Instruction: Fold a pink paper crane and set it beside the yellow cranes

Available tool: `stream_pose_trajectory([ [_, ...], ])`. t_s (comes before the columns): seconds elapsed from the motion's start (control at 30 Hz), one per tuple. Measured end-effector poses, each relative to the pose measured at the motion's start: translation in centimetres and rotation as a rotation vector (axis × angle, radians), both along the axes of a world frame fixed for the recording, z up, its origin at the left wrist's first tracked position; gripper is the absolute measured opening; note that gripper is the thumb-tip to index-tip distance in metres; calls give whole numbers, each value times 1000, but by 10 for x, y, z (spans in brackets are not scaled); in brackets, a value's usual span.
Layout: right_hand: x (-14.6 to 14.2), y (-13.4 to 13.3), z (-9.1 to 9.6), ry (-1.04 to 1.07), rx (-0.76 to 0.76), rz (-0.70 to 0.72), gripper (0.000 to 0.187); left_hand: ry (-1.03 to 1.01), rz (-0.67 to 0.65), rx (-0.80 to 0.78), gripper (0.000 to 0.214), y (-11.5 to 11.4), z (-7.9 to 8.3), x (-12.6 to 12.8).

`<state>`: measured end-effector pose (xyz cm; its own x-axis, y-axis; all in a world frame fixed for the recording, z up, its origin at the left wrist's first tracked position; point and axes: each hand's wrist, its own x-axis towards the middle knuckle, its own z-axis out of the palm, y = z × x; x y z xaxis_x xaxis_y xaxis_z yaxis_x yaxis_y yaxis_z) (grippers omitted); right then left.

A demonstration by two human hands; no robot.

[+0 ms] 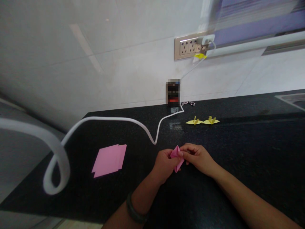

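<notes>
A small piece of folded pink origami paper (176, 152) is held between my two hands above the dark countertop. My left hand (165, 164) is closed on its left side, thumb across the front. From the right, my right hand (196, 157) pinches the upper right edge between thumb and fingers. The folded paper has a pointed top and bottom with a crease down its middle; its back is hidden by my fingers. Two yellow folded paper cranes (211, 120) sit behind my hands. To the left lies a loose stack of pink paper squares (108, 160).
A white cable (124, 119) loops across the black counter (78, 190) from the left. It reaches a phone-like upright device (173, 93) leaning on the wall. Above is a socket panel (184, 47) with a plugged charger (207, 39). A sink edge (283, 97) shows at right.
</notes>
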<state>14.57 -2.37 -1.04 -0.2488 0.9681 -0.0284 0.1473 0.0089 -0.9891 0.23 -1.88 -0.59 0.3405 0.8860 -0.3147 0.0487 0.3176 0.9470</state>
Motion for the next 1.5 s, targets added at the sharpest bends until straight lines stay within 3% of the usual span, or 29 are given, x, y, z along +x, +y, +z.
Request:
stream_pose_trajectory([
  [0.2,-1,-3,4,-160,209,-23,17,67,20,83,23,0,-4,-2],
  [0.47,-1,-1,-4,-49,12,-8,21,83,-50,112,28,0,-5,-3],
  [0.7,-3,-2,0,-39,51,-44,19,135,-42,133,27,1,-12,-3],
  [1.03,-1,-2,3,63,-52,-2,20,127,-100,122,26,-1,-1,-6],
  [1.5,0,-2,2,94,-92,19,20,188,-151,164,27,-1,-2,-7],
])
